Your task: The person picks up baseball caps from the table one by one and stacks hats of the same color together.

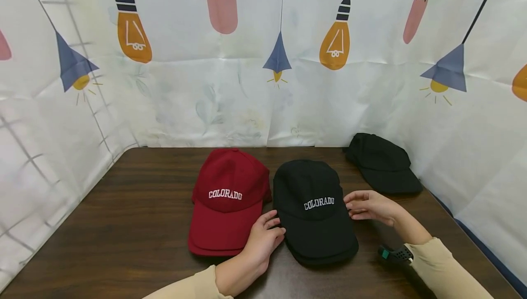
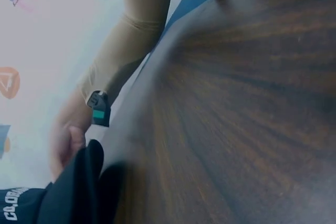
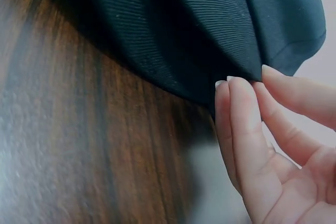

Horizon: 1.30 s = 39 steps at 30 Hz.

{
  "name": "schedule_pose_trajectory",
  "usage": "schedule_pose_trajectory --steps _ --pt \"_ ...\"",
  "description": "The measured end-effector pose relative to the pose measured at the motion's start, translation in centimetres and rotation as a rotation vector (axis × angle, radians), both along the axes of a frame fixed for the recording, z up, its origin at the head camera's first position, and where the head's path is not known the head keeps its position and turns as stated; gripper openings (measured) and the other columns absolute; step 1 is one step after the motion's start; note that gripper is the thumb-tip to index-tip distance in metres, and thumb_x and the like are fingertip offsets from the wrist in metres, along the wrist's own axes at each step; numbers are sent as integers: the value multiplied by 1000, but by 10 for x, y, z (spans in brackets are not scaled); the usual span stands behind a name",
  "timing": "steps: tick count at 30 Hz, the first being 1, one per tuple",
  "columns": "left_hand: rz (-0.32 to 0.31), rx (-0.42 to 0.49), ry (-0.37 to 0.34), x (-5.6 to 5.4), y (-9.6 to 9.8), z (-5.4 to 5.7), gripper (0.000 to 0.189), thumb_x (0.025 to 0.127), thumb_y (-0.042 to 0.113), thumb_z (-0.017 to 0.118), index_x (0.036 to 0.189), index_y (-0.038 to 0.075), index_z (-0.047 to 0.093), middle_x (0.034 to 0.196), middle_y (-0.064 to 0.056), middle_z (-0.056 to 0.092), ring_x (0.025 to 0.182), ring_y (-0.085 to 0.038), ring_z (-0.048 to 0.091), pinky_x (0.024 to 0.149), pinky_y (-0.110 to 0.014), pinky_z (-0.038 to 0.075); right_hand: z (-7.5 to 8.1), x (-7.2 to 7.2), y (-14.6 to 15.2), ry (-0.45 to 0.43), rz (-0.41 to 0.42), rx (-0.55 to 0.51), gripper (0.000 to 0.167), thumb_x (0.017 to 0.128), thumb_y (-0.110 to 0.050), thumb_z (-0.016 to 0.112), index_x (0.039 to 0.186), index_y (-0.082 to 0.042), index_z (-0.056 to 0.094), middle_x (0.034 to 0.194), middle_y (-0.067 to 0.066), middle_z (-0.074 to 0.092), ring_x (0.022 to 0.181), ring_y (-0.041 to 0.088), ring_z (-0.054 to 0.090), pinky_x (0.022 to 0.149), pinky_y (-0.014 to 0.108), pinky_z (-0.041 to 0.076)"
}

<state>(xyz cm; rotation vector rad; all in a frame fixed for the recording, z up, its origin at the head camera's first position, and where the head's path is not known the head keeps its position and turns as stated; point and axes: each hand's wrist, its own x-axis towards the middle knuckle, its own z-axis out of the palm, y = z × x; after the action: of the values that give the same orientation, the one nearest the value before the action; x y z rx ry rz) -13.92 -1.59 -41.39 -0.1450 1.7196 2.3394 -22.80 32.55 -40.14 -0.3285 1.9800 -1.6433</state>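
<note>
Stacked black caps (image 1: 310, 225) lie on the table with brims toward me, the top one lettered COLORADO in white. Two brim edges show one over the other in the right wrist view. My left hand (image 1: 261, 241) is at the left side of the black caps, fingers extended and fingertips by the edge. On the opposite side, my right hand (image 1: 372, 207) touches the edge with nearly straight fingers. Its fingertips (image 3: 244, 95) meet the brim's corner in the right wrist view. Left of these sits a red COLORADO cap (image 1: 228, 193), partly behind my left hand, with a doubled brim edge.
Another black cap (image 1: 383, 164) lies at the back right of the dark wood table (image 1: 123, 216). White patterned cloth (image 1: 247, 102) hangs behind and along both sides. A black wristband (image 1: 395, 254) is around my right wrist.
</note>
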Motion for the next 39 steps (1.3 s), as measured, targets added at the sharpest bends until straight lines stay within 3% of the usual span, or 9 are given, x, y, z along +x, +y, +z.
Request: schedule_pose_trajectory --steps 6,10,21,28,32,39 --pt "-114 21 -20 3 -13 8 67 95 -1 55 153 -13 24 146 -33 37 124 -38 50 112 -57 37 5 3 3 2 5 -32 25 105 -7 56 127 4 62 110 10 63 96 17 68 88 32 58" --pt "-174 -9 -9 4 -26 15 68 95 1 53 154 -13 22 152 -33 35 127 -36 53 113 -58 35 8 4 6 27 24 -65 25 106 -6 55 127 2 63 111 9 65 96 17 69 89 33 58" --pt "-198 -32 89 -4 -44 36 53 103 5 48 152 -9 36 150 -27 45 128 -35 56 114 -54 36 22 7 11 113 35 -113 26 105 -1 53 119 -16 70 110 6 70 98 16 71 88 31 57" --pt "-158 7 176 -16 -36 54 44 105 8 49 147 -6 46 142 -23 55 123 -31 61 113 -50 38 37 10 11 187 43 -114 28 105 0 53 118 -17 71 110 3 71 100 17 70 88 31 57" --pt "-133 31 204 -24 -27 61 41 103 6 52 142 -6 52 136 -21 60 116 -26 65 111 -48 41 46 12 13 235 4 -61 27 105 -1 54 119 -18 70 111 2 71 100 18 70 88 32 57" --pt "-192 48 265 -39 2 71 36 103 6 56 136 -7 58 126 -20 67 109 -22 69 107 -45 46 59 16 18 336 -118 10 25 104 -2 56 120 -15 71 109 1 72 99 19 70 86 30 58"
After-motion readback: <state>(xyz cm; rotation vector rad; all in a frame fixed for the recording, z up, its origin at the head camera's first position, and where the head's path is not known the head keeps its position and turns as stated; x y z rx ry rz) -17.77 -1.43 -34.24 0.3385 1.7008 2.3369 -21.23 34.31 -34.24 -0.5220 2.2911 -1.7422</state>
